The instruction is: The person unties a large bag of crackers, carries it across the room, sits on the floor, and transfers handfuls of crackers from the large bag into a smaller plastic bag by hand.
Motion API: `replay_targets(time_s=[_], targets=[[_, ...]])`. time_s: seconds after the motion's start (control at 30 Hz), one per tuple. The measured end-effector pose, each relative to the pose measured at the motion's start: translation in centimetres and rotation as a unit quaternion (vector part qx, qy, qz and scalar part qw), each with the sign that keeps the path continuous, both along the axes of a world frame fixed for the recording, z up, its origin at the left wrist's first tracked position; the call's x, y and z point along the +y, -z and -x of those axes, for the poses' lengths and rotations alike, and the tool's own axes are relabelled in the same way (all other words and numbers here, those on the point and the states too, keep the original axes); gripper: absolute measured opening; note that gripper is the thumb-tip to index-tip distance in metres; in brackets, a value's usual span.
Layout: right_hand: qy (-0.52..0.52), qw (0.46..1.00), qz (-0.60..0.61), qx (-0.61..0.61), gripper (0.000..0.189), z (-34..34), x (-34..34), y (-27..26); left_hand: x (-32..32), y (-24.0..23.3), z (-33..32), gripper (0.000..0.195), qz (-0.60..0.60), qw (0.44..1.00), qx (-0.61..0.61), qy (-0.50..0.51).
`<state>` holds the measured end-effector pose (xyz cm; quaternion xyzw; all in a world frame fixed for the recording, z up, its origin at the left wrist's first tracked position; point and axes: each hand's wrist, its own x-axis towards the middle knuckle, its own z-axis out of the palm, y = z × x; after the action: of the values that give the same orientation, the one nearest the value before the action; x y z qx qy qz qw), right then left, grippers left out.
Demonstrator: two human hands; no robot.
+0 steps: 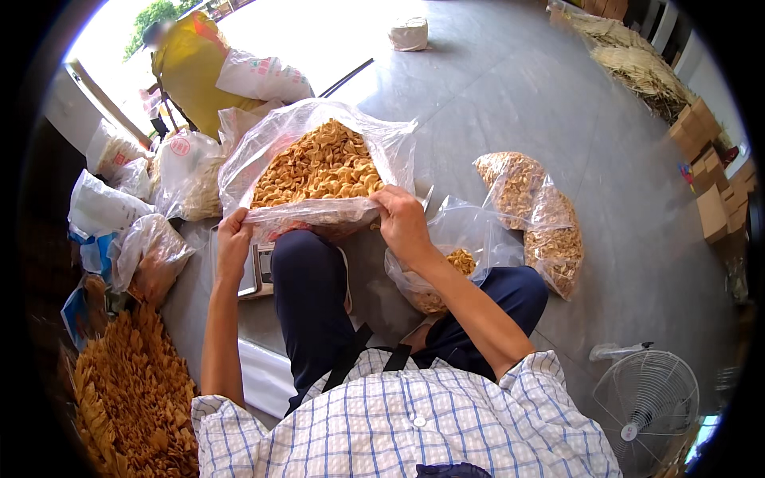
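A large clear plastic bag (391, 140) stands wide-mouthed before me, filled with tan dried slices (323, 164). My left hand (234, 239) pinches the near rim at its left corner. At the right end of the same rim, my right hand (403, 224) grips the plastic, so the near edge is stretched between both hands. Beneath the bag's left side shows part of a digital scale (263, 263), mostly hidden by the bag and my knee. Under my right forearm is a second clear bag (442, 224), open, with a small amount of slices (461, 261) in it.
Filled clear bags (559, 239) lie on the right floor. Several stuffed bags (185, 173) crowd the left, above a brown dried heap (134, 394). A fan (645, 394) stands lower right. Cardboard boxes (714, 212) line the right side. A white bundle (408, 34) sits far ahead.
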<state>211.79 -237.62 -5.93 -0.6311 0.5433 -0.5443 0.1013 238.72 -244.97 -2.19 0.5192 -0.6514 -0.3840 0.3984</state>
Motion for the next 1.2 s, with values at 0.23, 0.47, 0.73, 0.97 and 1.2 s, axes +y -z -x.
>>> replay_targets(time_s=[0.23, 0.47, 0.73, 0.97, 1.2], targets=[[0.017, 0.997, 0.05, 0.048, 0.013, 1.0, 0.0, -3.7, 0.0, -4.3, 0.2, 0.007, 0.092, 0.985, -0.126, 0.069], [-0.105, 0.982, 0.002, 0.158, 0.014, 1.9, 2.5, -4.7, 1.0, -8.5, 1.3, 0.025, 0.079, 0.883, -0.318, 0.336], [-0.163, 0.935, -0.251, 0.189, 0.041, -0.3, -3.2, -8.7, -9.1, -4.6, 8.6, 0.061, -0.08, 0.833, -0.414, 0.359], [0.011, 0.781, -0.462, 0.419, 0.115, -2.2, -7.0, -1.3, -11.0, 1.5, 7.3, 0.135, -0.207, 0.724, -0.624, 0.21], [0.0, 0.929, -0.361, 0.076, 0.12, -0.1, -10.5, 0.9, -10.9, 4.3, 7.6, 0.121, -0.137, 0.904, -0.352, 0.199]])
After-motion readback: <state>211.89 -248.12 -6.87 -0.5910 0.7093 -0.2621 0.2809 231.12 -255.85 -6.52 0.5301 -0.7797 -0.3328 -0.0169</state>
